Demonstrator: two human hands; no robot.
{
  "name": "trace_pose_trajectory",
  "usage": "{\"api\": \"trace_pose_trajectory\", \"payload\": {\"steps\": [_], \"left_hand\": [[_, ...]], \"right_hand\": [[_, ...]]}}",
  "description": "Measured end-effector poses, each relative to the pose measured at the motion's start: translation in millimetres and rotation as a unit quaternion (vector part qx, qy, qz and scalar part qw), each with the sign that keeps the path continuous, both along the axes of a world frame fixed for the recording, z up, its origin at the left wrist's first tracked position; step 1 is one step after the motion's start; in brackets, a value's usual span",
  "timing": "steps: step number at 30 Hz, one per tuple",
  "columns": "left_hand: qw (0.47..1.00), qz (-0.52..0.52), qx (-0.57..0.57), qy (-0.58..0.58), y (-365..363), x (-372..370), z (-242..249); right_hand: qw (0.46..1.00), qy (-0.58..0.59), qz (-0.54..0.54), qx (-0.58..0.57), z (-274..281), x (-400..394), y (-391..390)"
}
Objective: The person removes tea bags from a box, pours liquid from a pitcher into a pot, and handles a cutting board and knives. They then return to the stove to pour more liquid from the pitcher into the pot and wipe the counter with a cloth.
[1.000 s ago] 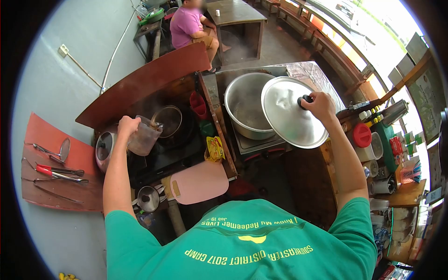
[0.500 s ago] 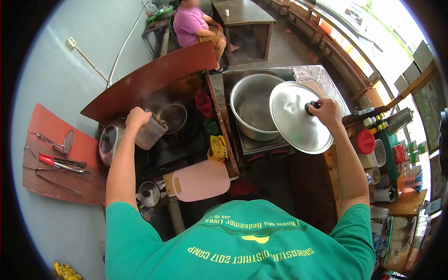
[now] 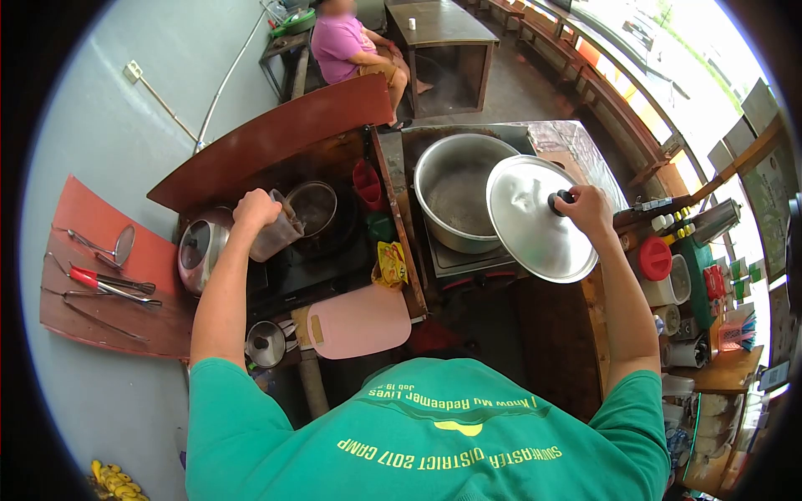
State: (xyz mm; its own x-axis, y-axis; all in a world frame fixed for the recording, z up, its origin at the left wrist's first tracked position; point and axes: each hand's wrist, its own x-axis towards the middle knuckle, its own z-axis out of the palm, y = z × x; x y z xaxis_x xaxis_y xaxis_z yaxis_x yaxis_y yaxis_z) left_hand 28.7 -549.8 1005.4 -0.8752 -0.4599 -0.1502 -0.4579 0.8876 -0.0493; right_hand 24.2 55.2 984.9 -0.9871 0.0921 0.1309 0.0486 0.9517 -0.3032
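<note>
My left hand [image 3: 255, 209] grips a clear plastic jug [image 3: 277, 228] and tilts it towards a small steaming pot [image 3: 313, 207] on the dark stove. My right hand [image 3: 585, 209] holds a big metal lid [image 3: 535, 219] by its black knob, raised and tilted beside a large steel pot [image 3: 455, 192]. The large pot stands uncovered on a burner.
A lidded cooker [image 3: 200, 250] sits left of the stove. A pink cutting board [image 3: 355, 321] lies at the front. Tongs and strainers [image 3: 104, 280] rest on a red shelf at left. Jars and containers [image 3: 668, 267] crowd the right counter. A seated person [image 3: 351, 42] is behind the counter.
My left hand has carried the jug right and closer to the small pot. The lid has stayed lifted in my right hand, shifting slightly right.
</note>
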Motion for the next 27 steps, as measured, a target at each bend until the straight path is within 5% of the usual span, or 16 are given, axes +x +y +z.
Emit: {"api": "trace_pose_trajectory", "payload": {"steps": [10,22,27], "left_hand": [[0.993,-0.069,-0.091,0.022,16,13,-19],[0.885,-0.314,-0.325,0.113,7,21,-76],[0.916,-0.252,-0.221,0.219,41,13,-27]], "right_hand": [[1.000,-0.002,0.006,-0.014,-4,4,16],[0.998,0.043,0.030,-0.018,7,3,35],[0.999,0.043,0.020,0.007,24,-3,54]]}}
